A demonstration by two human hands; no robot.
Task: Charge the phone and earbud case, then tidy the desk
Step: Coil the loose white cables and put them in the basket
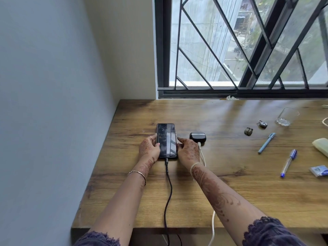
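While the phone [166, 139] lies flat and face up on the wooden table [230, 192], near the left end, both grips sit against its long sides. The left grip [149, 148], a bare hand, holds the phone's left edge: its fingers lie curled along that edge and the thumb rests over the rim of the lit screen, which shows a clock. The right grip [188, 151] is at the opposite edge, its fingers loosely bent and touching the phone's right side without wrapping round it. A black cable [168, 183] is plugged into the phone's near end, between the two wrists, and runs straight back over the table's front edge.

Just right of the right grip, and apart from the phone, sits the dark earbud case [197, 136], closed. A white cable [202, 153] passes beside and under the right wrist, and its plug reaches the case's near side; whether it is fully seated I cannot tell.

Well to the right lie the loose things: a light blue pen [266, 142], a clear pen with a blue cap [288, 163], a small padlock [262, 124], a small olive-coloured object [248, 131], an empty glass [285, 117] standing upright, a blue and white packet [318, 171] and a pale green item [321, 145] cut off by the frame's right edge. A barred window [239, 50] stands behind the table.
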